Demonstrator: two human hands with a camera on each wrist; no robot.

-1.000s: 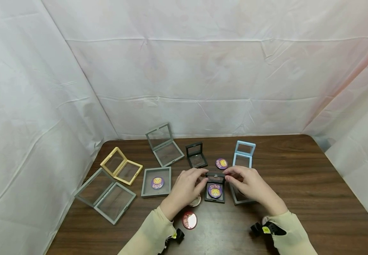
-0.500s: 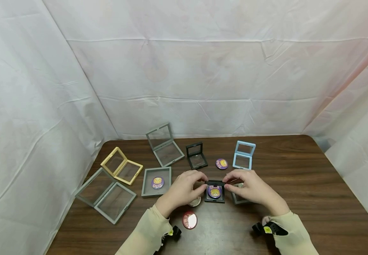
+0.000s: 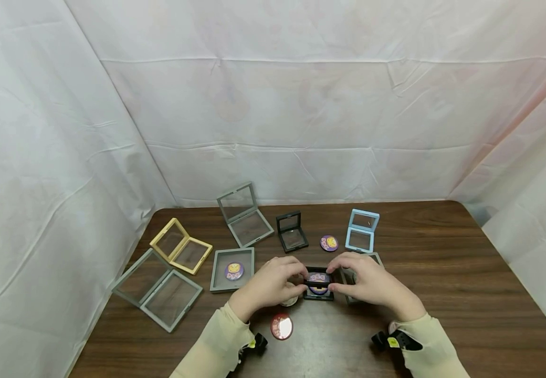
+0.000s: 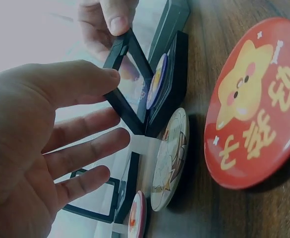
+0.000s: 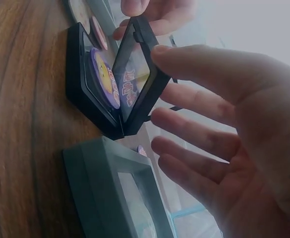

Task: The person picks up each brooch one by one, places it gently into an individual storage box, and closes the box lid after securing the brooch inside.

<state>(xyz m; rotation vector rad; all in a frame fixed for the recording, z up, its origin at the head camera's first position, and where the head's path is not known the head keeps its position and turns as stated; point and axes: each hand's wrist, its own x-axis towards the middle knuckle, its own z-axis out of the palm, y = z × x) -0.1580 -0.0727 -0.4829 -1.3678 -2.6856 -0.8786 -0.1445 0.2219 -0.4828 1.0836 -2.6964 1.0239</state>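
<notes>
A small black display case (image 5: 92, 99) with a clear window stands part-open on the table. Inside its base lies a round purple pin badge (image 5: 102, 74) with a yellow cartoon figure, reflected in the lid. My left hand (image 3: 270, 283) pinches one free corner of the lid (image 4: 116, 99), thumb on its outer edge in the left wrist view. At the opposite corner my right hand (image 3: 369, 279) pinches the lid too, its thumb on the frame and the other fingers spread behind. The lid leans at a steep angle over the badge.
A red badge (image 3: 281, 326) and a pale badge (image 4: 170, 161) lie by my left hand. A grey case (image 5: 92, 183) sits beside my right. Farther off are a yellow case (image 3: 190, 254), a second black case (image 3: 293, 239), a blue case (image 3: 360, 240) and a loose purple badge (image 3: 328, 243).
The black case's lid has swung down toward me, from nearly upright to leaning over the badge. Both hands have moved slightly nearer with it.
</notes>
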